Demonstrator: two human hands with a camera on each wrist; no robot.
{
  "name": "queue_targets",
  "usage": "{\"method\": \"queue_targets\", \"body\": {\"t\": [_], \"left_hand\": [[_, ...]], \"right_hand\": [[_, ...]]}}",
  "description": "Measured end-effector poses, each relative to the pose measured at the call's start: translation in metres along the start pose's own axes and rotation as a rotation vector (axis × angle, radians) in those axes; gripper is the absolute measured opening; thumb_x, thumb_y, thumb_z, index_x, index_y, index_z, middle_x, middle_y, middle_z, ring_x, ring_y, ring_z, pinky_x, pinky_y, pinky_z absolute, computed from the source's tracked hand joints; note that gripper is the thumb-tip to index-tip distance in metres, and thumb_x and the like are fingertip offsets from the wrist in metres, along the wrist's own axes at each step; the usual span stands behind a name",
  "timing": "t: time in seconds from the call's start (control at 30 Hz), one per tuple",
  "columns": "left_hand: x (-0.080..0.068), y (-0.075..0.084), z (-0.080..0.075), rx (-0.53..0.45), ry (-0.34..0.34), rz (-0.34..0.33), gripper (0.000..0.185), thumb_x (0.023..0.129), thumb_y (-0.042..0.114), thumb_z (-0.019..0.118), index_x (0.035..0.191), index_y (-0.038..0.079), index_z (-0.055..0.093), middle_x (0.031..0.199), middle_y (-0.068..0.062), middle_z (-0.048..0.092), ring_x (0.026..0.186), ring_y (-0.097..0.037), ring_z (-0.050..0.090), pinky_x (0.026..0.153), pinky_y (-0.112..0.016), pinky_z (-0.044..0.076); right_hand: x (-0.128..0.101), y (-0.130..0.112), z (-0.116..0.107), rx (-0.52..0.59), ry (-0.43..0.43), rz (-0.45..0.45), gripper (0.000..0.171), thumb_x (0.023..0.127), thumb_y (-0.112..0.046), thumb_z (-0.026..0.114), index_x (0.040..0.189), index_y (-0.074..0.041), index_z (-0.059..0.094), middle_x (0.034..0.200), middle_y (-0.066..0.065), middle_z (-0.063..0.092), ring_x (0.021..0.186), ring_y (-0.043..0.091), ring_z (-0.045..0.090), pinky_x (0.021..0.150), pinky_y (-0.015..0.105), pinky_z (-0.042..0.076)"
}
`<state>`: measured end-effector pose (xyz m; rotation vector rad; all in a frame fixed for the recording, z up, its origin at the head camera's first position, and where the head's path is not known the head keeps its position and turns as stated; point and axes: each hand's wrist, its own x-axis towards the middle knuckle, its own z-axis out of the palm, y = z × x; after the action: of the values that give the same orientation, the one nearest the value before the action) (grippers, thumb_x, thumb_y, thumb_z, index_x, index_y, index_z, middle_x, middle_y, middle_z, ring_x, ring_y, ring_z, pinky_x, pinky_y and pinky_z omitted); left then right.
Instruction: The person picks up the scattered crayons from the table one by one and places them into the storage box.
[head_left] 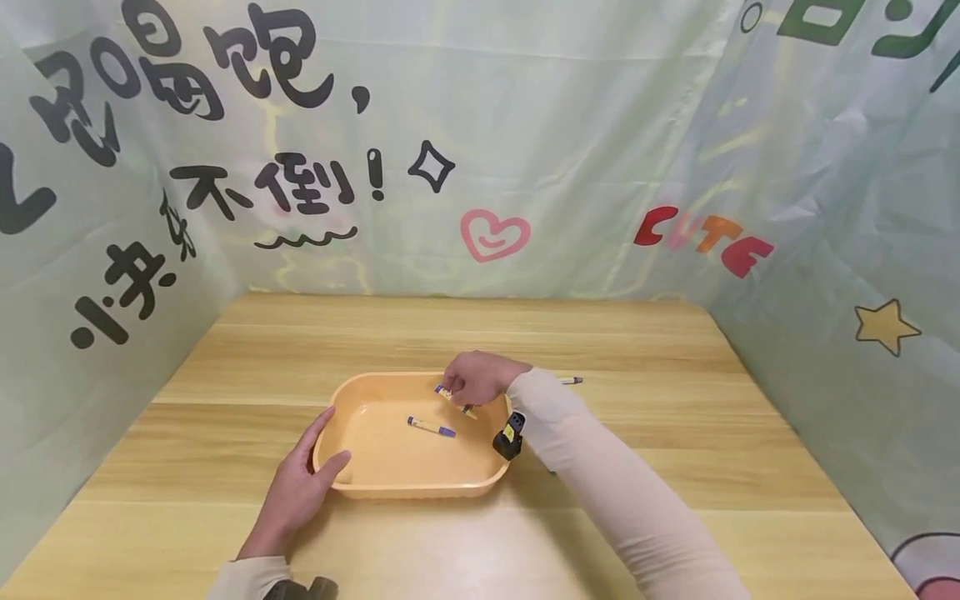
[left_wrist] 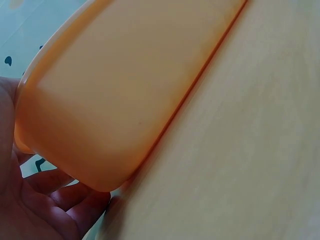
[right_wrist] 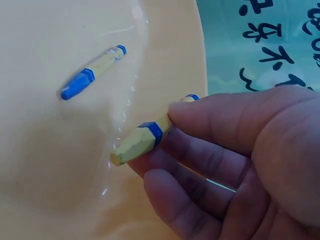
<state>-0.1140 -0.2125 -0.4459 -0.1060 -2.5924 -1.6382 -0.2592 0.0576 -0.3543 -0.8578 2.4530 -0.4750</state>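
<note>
My right hand point(head_left: 474, 377) pinches a yellow crayon point(right_wrist: 142, 140) in its grip above the orange tray point(head_left: 375, 483); my left hand point(head_left: 300, 487) grasps the tray's rim. Blue-tipped crayon point(head_left: 431, 427) lies inside.

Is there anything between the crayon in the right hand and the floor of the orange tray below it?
Nothing visible. The right hand pinches a yellow crayon over the orange tray, tip pointing down at bare tray floor. The only other thing inside is a blue-tipped crayon, lying off to the side. The left hand holds the tray's near rim.
</note>
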Motion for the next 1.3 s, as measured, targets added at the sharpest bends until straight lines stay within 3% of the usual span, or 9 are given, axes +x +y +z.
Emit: {"method": "queue_targets", "body": {"t": [0.17,0.4,0.57,0.8,0.87,1.0,1.13,1.3], "left_hand": [[-0.005,-0.002,-0.001,0.029,0.006,-0.016,0.067,0.099,0.027,0.058,0.155,0.015,0.024,0.155,-0.023,0.025,0.134,-0.041,0.036,0.1,-0.028,0.037],[0.0,-0.001,0.002,0.028,0.012,-0.012,0.067,0.099,0.03,0.058,0.155,0.019,0.023,0.157,-0.018,0.023,0.137,-0.038,0.032,0.105,-0.041,0.033],[0.001,-0.001,0.002,0.004,0.011,0.005,0.067,0.098,0.026,0.06,0.155,0.016,0.025,0.156,-0.02,0.025,0.133,-0.038,0.038,0.095,-0.017,0.038],[0.0,-0.002,0.002,0.011,0.005,-0.004,0.067,0.098,0.026,0.059,0.155,0.017,0.024,0.156,-0.02,0.025,0.134,-0.038,0.037,0.095,-0.019,0.038],[0.002,-0.001,0.002,-0.003,0.005,0.0,0.067,0.098,0.026,0.059,0.155,0.017,0.024,0.155,-0.021,0.026,0.133,-0.038,0.038,0.092,-0.014,0.038],[0.003,0.0,0.001,-0.027,0.004,-0.001,0.068,0.098,0.023,0.06,0.155,0.014,0.024,0.155,-0.022,0.025,0.133,-0.039,0.038,0.089,-0.01,0.037],[0.001,-0.001,0.0,-0.017,0.005,-0.003,0.068,0.098,0.024,0.06,0.155,0.014,0.023,0.155,-0.022,0.024,0.133,-0.039,0.037,0.092,-0.013,0.038],[0.0,-0.001,0.001,0.021,0.008,-0.009,0.067,0.098,0.026,0.059,0.155,0.016,0.024,0.156,-0.02,0.024,0.135,-0.038,0.035,0.097,-0.017,0.036]], "right_hand": [[0.006,-0.006,0.007,-0.037,-0.038,-0.012,0.024,0.092,-0.01,0.063,0.116,-0.008,0.068,0.109,0.005,0.068,0.086,0.008,0.062,0.077,0.023,0.05],[0.012,-0.009,0.006,-0.09,-0.047,0.003,0.026,0.092,-0.007,0.063,0.117,-0.007,0.068,0.112,0.005,0.068,0.091,0.011,0.062,0.08,0.024,0.049],[0.016,-0.011,0.011,-0.15,-0.059,-0.005,0.026,0.089,-0.007,0.064,0.113,-0.01,0.07,0.11,0.002,0.068,0.094,0.011,0.06,0.081,0.022,0.048],[0.018,-0.012,0.017,-0.186,-0.067,0.042,0.025,0.088,-0.005,0.064,0.111,-0.012,0.07,0.104,-0.003,0.062,0.082,0.01,0.054,0.07,0.02,0.045],[0.018,-0.013,0.018,-0.182,-0.076,0.062,0.026,0.087,-0.003,0.064,0.111,-0.013,0.069,0.101,-0.004,0.061,0.076,0.01,0.052,0.064,0.02,0.043],[0.02,-0.016,0.019,-0.171,-0.098,0.081,0.022,0.087,-0.001,0.063,0.103,-0.014,0.067,0.083,-0.005,0.06,0.062,0.007,0.05,0.054,0.019,0.039],[0.02,-0.021,0.022,-0.095,-0.106,0.135,0.015,0.089,-0.005,0.065,0.099,-0.017,0.064,0.073,-0.004,0.06,0.053,0.007,0.047,0.053,0.019,0.037],[0.021,-0.022,0.025,0.011,-0.104,0.173,0.016,0.088,-0.005,0.069,0.096,-0.016,0.063,0.073,-0.002,0.058,0.05,0.008,0.043,0.05,0.02,0.036]]}}
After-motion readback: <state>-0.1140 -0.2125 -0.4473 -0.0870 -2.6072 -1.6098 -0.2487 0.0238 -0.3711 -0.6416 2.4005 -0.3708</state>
